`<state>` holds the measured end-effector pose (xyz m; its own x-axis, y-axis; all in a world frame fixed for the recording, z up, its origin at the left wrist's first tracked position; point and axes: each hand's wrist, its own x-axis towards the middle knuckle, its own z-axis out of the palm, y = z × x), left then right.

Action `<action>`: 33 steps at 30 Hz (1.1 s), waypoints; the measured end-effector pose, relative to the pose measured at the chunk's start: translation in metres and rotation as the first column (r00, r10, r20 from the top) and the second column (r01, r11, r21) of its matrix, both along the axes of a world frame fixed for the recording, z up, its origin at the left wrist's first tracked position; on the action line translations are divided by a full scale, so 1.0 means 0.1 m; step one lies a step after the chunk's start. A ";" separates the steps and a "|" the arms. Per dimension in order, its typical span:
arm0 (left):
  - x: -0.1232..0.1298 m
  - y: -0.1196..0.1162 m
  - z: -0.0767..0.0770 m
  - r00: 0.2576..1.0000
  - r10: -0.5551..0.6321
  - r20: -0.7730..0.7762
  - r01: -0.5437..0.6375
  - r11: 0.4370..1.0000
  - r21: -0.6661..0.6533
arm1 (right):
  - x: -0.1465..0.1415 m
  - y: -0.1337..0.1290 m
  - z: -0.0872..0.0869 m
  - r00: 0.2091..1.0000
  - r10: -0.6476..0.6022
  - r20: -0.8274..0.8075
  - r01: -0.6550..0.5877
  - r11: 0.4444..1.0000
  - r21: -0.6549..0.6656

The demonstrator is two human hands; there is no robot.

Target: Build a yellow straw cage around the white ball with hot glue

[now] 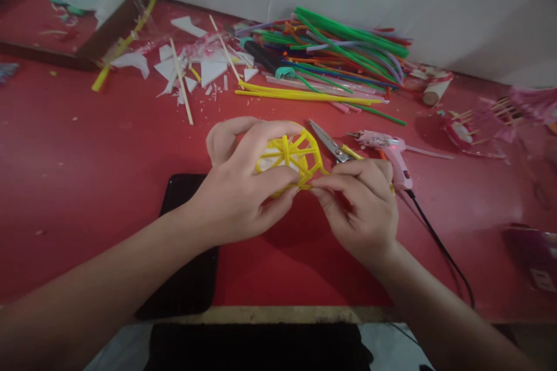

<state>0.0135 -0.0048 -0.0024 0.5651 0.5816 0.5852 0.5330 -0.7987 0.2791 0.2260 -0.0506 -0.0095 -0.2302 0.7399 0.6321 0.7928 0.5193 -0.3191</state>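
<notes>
Between my two hands is a wheel-shaped frame of yellow pipe cleaners (308, 153), with spokes meeting at a centre and something white showing behind them. My left hand (248, 177) grips it from the left, thumb and fingers closed about its rim. At the lower right rim, my right hand (359, 200) pinches a yellow pipe cleaner strand; its fingertips almost meet my left thumb and finger. Just beyond my right hand lie scissors (333, 145) with their blades pointing away, and a pink hot glue gun (389, 153) with a glue stick in its back.
A black phone (185, 278) lies under my left forearm. Coloured pipe cleaners (339, 52) are heaped at the back, near white scraps (213, 66) and thin sticks (181, 81). The glue gun's black cord (439, 243) runs to the front edge. A dark wooden frame (93, 58) stands back left.
</notes>
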 end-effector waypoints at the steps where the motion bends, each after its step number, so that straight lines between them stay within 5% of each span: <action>1: 0.00 0.00 0.00 1.000 -0.001 -0.006 0.001 1.000 0.004 | 0.00 0.00 0.00 1.000 -0.015 -0.006 0.015 1.000 0.000; 33: 0.00 -0.03 -0.02 0.999 -0.015 -0.036 0.014 1.000 -0.026 | 0.02 0.03 0.00 1.000 -0.014 0.012 0.014 1.000 0.001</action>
<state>0.0136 -0.0081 -0.0040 0.5939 0.5877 0.5495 0.5314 -0.7993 0.2806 0.2278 -0.0476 -0.0091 -0.2271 0.7424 0.6303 0.8037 0.5083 -0.3092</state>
